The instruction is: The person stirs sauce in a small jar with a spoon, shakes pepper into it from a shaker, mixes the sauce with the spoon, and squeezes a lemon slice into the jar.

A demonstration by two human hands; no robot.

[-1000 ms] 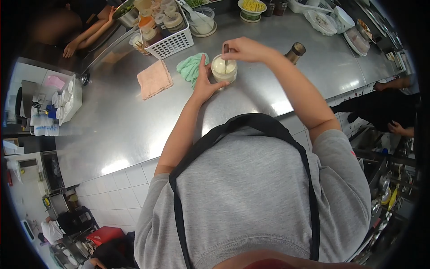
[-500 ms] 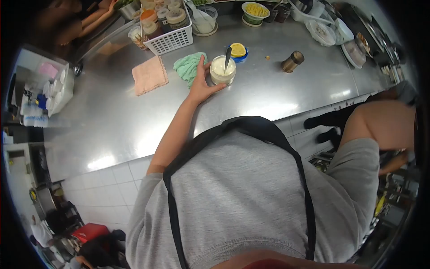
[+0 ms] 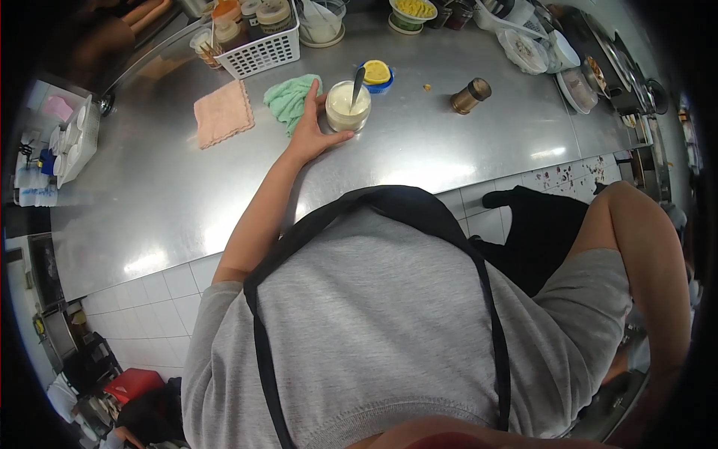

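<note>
A glass jar (image 3: 348, 112) of creamy white contents stands on the steel counter (image 3: 179, 179), with a spoon (image 3: 357, 84) upright in it. My left hand (image 3: 310, 131) is wrapped round the jar's left side, thumb along its front. Just behind the jar, a lemon half (image 3: 376, 72) rests on something blue. A green cloth (image 3: 287, 101) lies beside my left fingers, and a peach cloth (image 3: 224, 114) is farther left. My right arm is bent back at the right edge of the view; its hand is not visible.
A white basket (image 3: 262, 56) of bottles and jars stands at the back left. A pepper mill (image 3: 470, 96) stands to the right. Behind are a bowl of yellow food (image 3: 413, 13) and plastic containers (image 3: 521, 51). A person in dark clothes (image 3: 540, 232) is beyond the counter's right front edge.
My right hand has let go of the spoon and moved right, out of view, uncovering the lemon. The spoon stays in the jar. My left hand keeps its hold. The view has shifted.
</note>
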